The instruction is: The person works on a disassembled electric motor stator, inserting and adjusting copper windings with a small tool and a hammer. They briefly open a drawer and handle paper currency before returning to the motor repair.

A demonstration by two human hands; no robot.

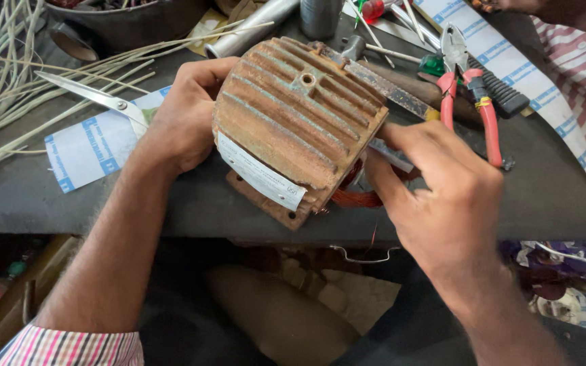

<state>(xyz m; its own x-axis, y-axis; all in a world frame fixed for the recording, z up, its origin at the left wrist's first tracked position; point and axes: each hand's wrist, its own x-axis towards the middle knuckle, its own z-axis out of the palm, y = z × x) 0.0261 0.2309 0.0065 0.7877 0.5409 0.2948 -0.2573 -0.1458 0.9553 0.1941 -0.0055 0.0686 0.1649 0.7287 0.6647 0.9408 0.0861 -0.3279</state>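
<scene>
motor housing (296, 118): rusty brown, green patina, ribbed; white label
winding wire (355, 196): copper red
pliers (469, 88): red handles
paper sheet (93, 146): white, blue markings
cuff (76, 347): pink-white check
bench (551, 190): dark grey

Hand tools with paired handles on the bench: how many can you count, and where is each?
2. The scissors lie at the left, beside the left hand. The red-handled pliers lie at the upper right, beyond the right hand. Clutter at the back may hide others.

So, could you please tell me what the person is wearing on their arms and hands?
Both hands, left hand and right hand, are bare: no gloves, rings or watch visible. The left forearm ends in a rolled sleeve with pink, white and dark stripes. No right sleeve shows.
</scene>
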